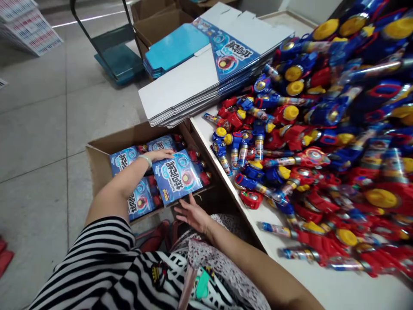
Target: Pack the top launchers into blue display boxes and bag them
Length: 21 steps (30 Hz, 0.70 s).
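Observation:
A blue printed display box [177,177], with toys showing along its right side, sits at the right of an open cardboard carton [98,165]. My left hand [160,155], with a pale bangle at the wrist, reaches across and grips the box's far edge. At the near edge, my right hand [192,214] has its fingers spread, their tips close to or touching the box. Beside it in the carton lie more printed boxes, one at the near left [141,197] and one at the far left [124,159].
To the right, a white table [240,206] bears a heap of red, blue and yellow toys [290,163]. Flat printed cardboard sheets [180,92] are stacked behind the carton. A trolley [119,62] stands on the tiled floor farther back, near brown cartons [161,28].

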Each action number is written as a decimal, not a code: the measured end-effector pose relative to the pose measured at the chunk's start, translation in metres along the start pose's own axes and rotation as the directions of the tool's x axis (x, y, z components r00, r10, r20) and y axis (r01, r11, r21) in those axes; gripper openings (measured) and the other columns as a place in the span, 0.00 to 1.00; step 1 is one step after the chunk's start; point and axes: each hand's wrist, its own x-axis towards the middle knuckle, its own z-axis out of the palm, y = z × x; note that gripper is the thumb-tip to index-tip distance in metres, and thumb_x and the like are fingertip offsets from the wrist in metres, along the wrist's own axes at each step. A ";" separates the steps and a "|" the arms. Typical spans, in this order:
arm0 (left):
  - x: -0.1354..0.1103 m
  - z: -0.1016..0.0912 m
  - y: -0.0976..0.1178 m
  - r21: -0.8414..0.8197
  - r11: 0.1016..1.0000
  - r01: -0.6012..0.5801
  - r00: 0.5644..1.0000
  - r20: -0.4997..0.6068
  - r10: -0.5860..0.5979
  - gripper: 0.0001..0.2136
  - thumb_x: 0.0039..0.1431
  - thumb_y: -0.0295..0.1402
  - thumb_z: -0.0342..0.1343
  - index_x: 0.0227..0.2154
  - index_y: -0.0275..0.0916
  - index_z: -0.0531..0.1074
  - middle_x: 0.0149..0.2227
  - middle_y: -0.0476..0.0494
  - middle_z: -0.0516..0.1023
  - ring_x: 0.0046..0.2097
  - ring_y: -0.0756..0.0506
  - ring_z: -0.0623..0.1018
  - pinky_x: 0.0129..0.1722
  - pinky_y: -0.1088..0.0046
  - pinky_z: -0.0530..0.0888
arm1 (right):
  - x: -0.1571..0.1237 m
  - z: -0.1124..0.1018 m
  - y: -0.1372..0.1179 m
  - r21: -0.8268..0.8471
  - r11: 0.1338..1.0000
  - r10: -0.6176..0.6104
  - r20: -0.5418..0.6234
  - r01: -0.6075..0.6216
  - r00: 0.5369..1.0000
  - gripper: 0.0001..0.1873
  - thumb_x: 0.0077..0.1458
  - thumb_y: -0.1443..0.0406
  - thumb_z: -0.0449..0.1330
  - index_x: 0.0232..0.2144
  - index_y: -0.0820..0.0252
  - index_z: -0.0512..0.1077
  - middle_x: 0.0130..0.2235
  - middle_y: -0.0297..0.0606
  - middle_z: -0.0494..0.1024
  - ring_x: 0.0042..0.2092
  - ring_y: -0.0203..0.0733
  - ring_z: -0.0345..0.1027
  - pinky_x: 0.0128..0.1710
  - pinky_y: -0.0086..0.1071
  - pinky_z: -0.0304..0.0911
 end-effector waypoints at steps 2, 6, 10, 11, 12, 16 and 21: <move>-0.004 0.001 -0.002 0.017 1.000 0.011 1.000 0.006 -0.011 0.22 0.36 0.51 0.69 0.25 0.38 0.71 0.28 0.48 0.73 0.34 0.46 0.72 0.38 0.71 0.70 | -0.003 0.003 0.002 -0.024 0.999 0.047 0.025 -0.046 0.999 0.59 0.46 0.61 0.72 0.69 0.28 0.41 0.62 0.37 0.67 0.46 0.38 0.78 0.39 0.30 0.73; -0.024 0.011 0.008 0.087 0.996 -0.023 0.994 -0.105 0.032 0.20 0.37 0.49 0.69 0.23 0.40 0.70 0.28 0.47 0.74 0.36 0.44 0.72 0.39 0.71 0.70 | -0.014 -0.001 -0.003 -0.184 0.982 0.024 -0.054 -0.033 0.998 0.59 0.43 0.54 0.74 0.69 0.37 0.46 0.66 0.43 0.64 0.46 0.39 0.77 0.36 0.30 0.71; -0.035 0.024 0.065 0.159 0.981 -0.110 0.972 -0.188 0.140 0.18 0.35 0.42 0.72 0.23 0.41 0.69 0.27 0.45 0.75 0.36 0.42 0.73 0.37 0.70 0.70 | -0.050 -0.018 -0.033 -0.439 0.898 -0.079 -0.107 0.024 0.991 0.52 0.39 0.49 0.74 0.65 0.49 0.62 0.66 0.49 0.65 0.53 0.47 0.73 0.44 0.37 0.70; -0.033 0.025 0.091 0.150 0.974 -0.168 0.964 -0.182 0.195 0.16 0.38 0.41 0.72 0.26 0.41 0.72 0.29 0.44 0.77 0.36 0.42 0.75 0.37 0.70 0.70 | -0.063 -0.022 -0.043 -0.497 0.866 -0.098 -0.071 0.050 0.993 0.48 0.39 0.47 0.74 0.61 0.51 0.67 0.64 0.48 0.69 0.54 0.48 0.73 0.47 0.38 0.69; -0.030 0.025 0.122 0.119 0.962 -0.246 0.948 -0.178 0.264 0.15 0.43 0.41 0.70 0.31 0.40 0.74 0.32 0.43 0.78 0.36 0.43 0.76 0.37 0.70 0.71 | -0.077 -0.024 -0.053 -0.537 0.839 -0.118 -0.028 0.084 0.993 0.44 0.39 0.46 0.74 0.58 0.53 0.71 0.61 0.47 0.73 0.54 0.48 0.73 0.49 0.39 0.68; 0.010 0.010 0.263 -0.201 0.801 -0.564 0.793 -0.403 0.457 0.07 0.61 0.33 0.60 0.39 0.36 0.74 0.40 0.37 0.80 0.38 0.47 0.78 0.39 0.72 0.72 | -0.123 -0.027 -0.080 -0.561 0.803 -0.241 0.000 0.199 0.971 0.35 0.44 0.43 0.71 0.49 0.57 0.77 0.49 0.43 0.82 0.48 0.45 0.76 0.51 0.40 0.66; 0.076 -0.009 0.381 -0.439 0.780 -0.446 0.733 -0.679 0.037 0.04 0.62 0.27 0.58 0.32 0.35 0.68 0.31 0.43 0.73 0.37 0.47 0.74 0.39 0.70 0.69 | -0.139 -0.042 -0.078 -0.522 0.797 -0.375 -0.035 0.303 0.926 0.32 0.43 0.43 0.71 0.45 0.56 0.79 0.45 0.42 0.83 0.46 0.45 0.77 0.52 0.40 0.66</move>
